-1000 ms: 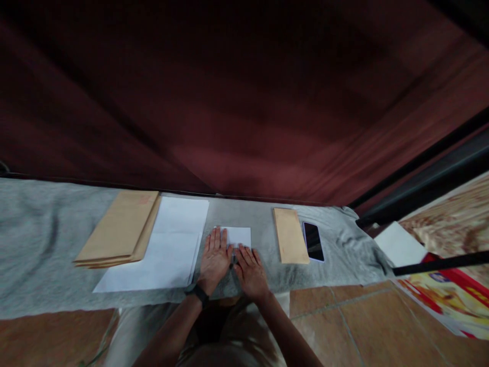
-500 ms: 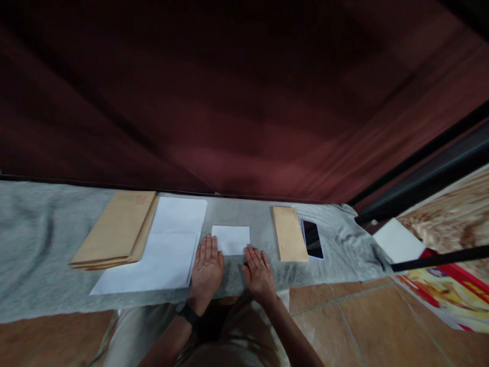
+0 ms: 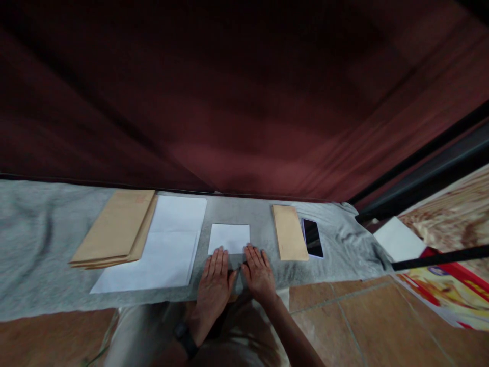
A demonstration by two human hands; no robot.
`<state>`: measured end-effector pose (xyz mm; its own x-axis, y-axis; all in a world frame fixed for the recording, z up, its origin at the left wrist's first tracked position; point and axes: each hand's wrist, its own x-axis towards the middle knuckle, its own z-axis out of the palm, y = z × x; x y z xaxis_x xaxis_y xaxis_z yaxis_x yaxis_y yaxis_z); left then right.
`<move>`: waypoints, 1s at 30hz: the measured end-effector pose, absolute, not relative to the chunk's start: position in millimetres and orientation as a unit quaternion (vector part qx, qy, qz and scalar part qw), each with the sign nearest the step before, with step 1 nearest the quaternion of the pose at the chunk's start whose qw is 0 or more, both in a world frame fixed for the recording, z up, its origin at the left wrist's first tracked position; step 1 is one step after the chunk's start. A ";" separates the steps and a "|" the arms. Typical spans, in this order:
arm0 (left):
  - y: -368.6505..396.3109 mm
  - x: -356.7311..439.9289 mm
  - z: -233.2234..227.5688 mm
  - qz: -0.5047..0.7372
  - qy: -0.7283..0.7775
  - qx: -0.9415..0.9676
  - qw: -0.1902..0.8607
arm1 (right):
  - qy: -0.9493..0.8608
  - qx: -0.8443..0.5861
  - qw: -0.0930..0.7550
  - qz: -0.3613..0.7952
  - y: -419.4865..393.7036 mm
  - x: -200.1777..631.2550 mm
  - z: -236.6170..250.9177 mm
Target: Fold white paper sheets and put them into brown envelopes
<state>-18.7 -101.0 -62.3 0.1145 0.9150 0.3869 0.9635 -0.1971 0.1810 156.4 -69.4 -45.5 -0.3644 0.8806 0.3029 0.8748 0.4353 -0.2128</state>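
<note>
A small white rectangle of paper, apparently folded, lies flat in front of me on the grey cloth. My left hand is palm down with straight fingers, its tips at the paper's near edge, left of the middle. At the near right corner rests my right hand, also flat with fingers stretched out. Left of the paper are larger white sheets with a crease across them. A pile of brown envelopes partly covers these sheets.
To the right lie smaller brown envelopes and a phone with a dark screen. A dark red curtain hangs behind the cloth. Black bars and a red and yellow box are at the far right, above the tiled floor.
My left hand has slid from the small paper's left edge to its near edge, moving right and towards me. The right hand has hardly moved.
</note>
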 end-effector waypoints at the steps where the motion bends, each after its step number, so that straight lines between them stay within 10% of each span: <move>1: -103.0 -22.8 -63.1 -0.212 -0.633 -0.742 0.063 | -0.825 -0.532 0.191 0.005 -69.5 156.3 -45.8; 30: -93.8 -29.3 -56.7 -0.195 -0.605 -0.768 0.073 | -0.846 -0.508 0.156 0.045 -22.2 138.8 -39.9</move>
